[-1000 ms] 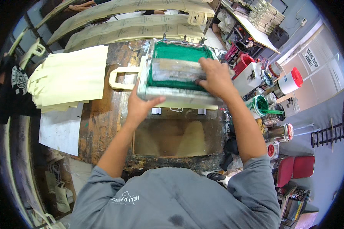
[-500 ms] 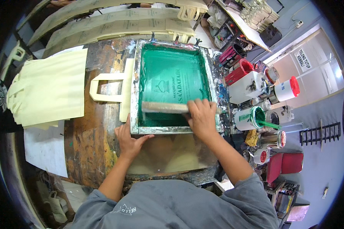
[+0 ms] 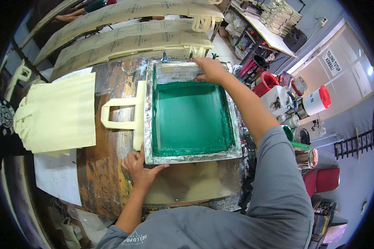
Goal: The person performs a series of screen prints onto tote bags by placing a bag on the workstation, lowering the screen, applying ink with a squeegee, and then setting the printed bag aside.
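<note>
A screen-printing frame (image 3: 238, 143) with a pale, ink-crusted rim lies flat on the worktable, its mesh coated in green ink (image 3: 191, 120). At the frame's far end, my right hand (image 3: 212, 70) is closed around a wide squeegee (image 3: 174, 74), which spans much of the inside width. My left hand (image 3: 140, 170) braces the near left corner, thumb stretched along the near edge and index finger along the left side. From under the frame's left side juts a cream fabric bag (image 3: 140, 120), its handle loop lying on the table. The mesh hides the rest of the bag.
A stack of cream bags (image 3: 62, 112) lies at the left of the worn table (image 3: 106, 174). Clamps (image 3: 165, 57) stand along the frame's far edge. Ink tubs and cans (image 3: 306, 157) crowd the right side. Racks of printed bags (image 3: 133, 39) stand beyond.
My right hand has carried the squeegee from the near part of the screen to its far end. Green ink now covers the design seen before. My left hand stays at the corner.
</note>
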Demonstrator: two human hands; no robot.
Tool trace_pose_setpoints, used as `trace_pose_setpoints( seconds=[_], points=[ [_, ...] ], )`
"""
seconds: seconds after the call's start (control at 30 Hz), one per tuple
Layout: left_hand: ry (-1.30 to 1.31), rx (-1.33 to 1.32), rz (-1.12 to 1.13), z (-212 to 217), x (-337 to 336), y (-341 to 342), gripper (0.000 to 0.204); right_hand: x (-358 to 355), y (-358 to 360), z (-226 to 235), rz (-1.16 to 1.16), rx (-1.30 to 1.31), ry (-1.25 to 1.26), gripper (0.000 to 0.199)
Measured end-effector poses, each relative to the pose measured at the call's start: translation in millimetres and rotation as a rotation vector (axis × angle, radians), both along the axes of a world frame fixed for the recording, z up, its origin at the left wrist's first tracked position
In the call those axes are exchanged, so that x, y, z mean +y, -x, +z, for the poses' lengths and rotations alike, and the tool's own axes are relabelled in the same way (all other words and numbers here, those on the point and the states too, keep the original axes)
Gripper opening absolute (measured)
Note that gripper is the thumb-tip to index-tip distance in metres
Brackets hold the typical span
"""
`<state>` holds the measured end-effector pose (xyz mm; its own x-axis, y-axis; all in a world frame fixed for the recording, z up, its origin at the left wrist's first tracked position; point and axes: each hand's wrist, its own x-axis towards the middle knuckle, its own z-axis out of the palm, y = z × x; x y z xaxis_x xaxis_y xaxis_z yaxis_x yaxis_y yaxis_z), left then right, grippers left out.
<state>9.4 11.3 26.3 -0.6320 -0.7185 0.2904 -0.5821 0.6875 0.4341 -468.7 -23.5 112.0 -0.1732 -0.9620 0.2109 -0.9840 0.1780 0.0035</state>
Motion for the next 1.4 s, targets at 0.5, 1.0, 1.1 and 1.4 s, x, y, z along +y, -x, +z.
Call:
trace_pose_setpoints(
  seconds=[0.5,1.0,1.1,1.4],
  points=[
    [0.447,0.002,-0.262,38,-198,307,0.071,6,-23,-33,-0.200,0.172,0.134,0.061],
    [0.488,0.095,-0.357,29,-44,134,0.058,168,-187,-18,-0.161,0.039,-0.029,0.058],
    [0.477,0.128,-0.350,50,-26,124,0.058,180,-202,-11,-0.160,0.029,-0.025,0.058],
    [0.264,0.281,-0.237,26,-2,31,0.099,216,-237,-27,-0.148,-0.010,0.102,0.050]
  ],
)
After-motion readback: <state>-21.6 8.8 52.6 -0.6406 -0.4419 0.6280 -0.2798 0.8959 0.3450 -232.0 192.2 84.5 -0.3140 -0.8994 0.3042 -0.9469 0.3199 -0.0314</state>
